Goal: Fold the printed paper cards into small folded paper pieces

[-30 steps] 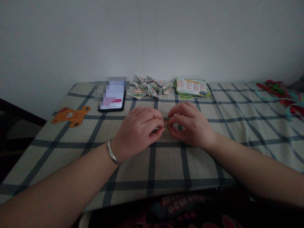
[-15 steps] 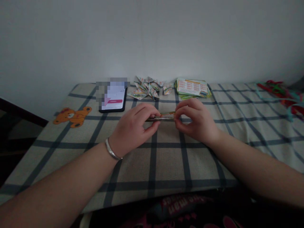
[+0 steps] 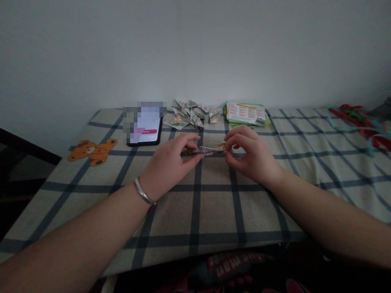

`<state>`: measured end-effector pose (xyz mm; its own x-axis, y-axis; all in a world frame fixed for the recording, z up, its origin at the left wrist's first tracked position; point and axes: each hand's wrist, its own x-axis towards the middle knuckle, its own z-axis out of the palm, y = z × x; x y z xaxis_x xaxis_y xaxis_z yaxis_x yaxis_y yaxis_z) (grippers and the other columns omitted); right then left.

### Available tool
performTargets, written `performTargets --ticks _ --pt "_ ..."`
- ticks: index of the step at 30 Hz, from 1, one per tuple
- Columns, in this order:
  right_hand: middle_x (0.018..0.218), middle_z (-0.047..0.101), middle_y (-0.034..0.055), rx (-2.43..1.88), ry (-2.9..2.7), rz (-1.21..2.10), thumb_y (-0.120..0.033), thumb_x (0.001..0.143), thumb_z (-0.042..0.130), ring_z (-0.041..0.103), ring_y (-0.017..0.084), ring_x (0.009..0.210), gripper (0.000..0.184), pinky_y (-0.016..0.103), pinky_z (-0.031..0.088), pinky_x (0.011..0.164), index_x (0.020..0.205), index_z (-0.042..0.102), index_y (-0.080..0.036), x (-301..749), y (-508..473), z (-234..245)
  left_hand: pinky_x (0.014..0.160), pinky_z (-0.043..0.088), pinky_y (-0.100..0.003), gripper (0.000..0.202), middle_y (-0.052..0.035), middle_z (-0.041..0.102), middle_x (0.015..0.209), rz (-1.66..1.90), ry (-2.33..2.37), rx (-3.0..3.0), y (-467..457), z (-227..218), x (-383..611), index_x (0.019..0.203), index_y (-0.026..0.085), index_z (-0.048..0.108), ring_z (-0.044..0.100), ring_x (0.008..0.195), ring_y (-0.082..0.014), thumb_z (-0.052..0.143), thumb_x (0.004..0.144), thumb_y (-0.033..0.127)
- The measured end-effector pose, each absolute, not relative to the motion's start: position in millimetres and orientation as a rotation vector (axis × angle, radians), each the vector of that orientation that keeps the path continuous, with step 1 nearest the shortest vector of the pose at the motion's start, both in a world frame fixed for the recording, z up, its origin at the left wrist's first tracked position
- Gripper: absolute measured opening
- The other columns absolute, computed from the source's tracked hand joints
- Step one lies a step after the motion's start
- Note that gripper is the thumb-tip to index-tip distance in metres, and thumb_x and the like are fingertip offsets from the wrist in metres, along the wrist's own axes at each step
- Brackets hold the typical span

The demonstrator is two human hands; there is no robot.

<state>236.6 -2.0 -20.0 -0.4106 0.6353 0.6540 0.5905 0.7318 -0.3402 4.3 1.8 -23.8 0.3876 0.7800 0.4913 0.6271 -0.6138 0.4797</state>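
Observation:
A narrow strip of folded printed paper stretches between my two hands, just above the checked cloth. My left hand, with a silver bangle at the wrist, has its thumb along the near edge of the strip and its fingers bent over the left end. At the other end, my right hand pinches the paper between thumb and fingertips. Behind the hands lies a pile of folded paper pieces, and to its right a stack of printed paper sheets.
A phone with a lit, partly blurred screen lies behind my left hand. An orange bear cutout is at the left edge. Red, green and pale blue ribbons lie at the far right. A wall rises behind the table.
The fingers of my left hand have lifted and spread a little from the paper. The strip now looks slightly twisted, with more print showing. My right hand keeps its pinch.

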Motion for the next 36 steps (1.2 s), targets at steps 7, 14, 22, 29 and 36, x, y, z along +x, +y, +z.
performTargets --ticks 7,14,22,29,36 --pt "0.098 0.067 0.0061 -0.929 -2.175 0.131 -0.012 0.077 0.062 0.062 0.019 0.091 0.009 0.035 0.051 0.079 0.079 0.059 -0.021 234.8 -0.3 -21.7 0.078 0.053 -0.029 0.026 -0.0019 0.072 0.096 1.059 1.177 2.456 0.5 -25.0 5.3 0.108 0.019 0.062 0.069 0.087 -0.0161 0.066 0.083 0.026" --pt "0.095 0.069 0.0048 -0.914 -2.232 0.173 -0.011 0.074 0.064 0.063 0.018 0.088 0.011 0.032 0.05 0.078 0.076 0.06 -0.02 234.0 1.4 -22.2 0.08 0.052 -0.032 0.018 -0.0031 0.072 0.098 0.967 1.158 2.581 0.2 -22.3 6.3 0.101 0.019 0.064 0.067 0.091 -0.0181 0.063 0.086 0.027" --pt "0.098 0.069 0.0056 -0.905 -2.331 0.118 -0.015 0.079 0.061 0.063 0.019 0.09 0.004 0.033 0.05 0.079 0.079 0.061 -0.019 230.0 -5.6 -18.1 0.087 0.052 -0.036 0.026 -0.0047 0.071 0.105 0.932 1.18 2.533 0.7 -25.3 7.4 0.107 0.019 0.064 0.066 0.098 -0.021 0.067 0.083 0.029" --pt "0.099 0.068 0.0049 -0.883 -2.294 0.244 -0.013 0.077 0.063 0.064 0.016 0.089 0.007 0.029 0.051 0.077 0.08 0.06 -0.019 231.9 -4.0 -21.0 0.086 0.051 -0.035 0.023 -0.0036 0.071 0.104 0.922 1.17 2.507 -1.8 -25.3 9.3 0.106 0.02 0.064 0.065 0.098 -0.0199 0.065 0.085 0.029" --pt "0.103 0.067 0.0056 -0.903 -2.303 0.253 -0.013 0.078 0.062 0.064 0.016 0.09 0.006 0.029 0.051 0.078 0.082 0.063 -0.018 231.7 -2.4 -22.6 0.083 0.049 -0.034 0.01 -0.0022 0.071 0.095 0.845 1.117 2.57 -0.6 -25.8 8.0 0.094 0.02 0.066 0.064 0.092 -0.0186 0.06 0.087 0.025"
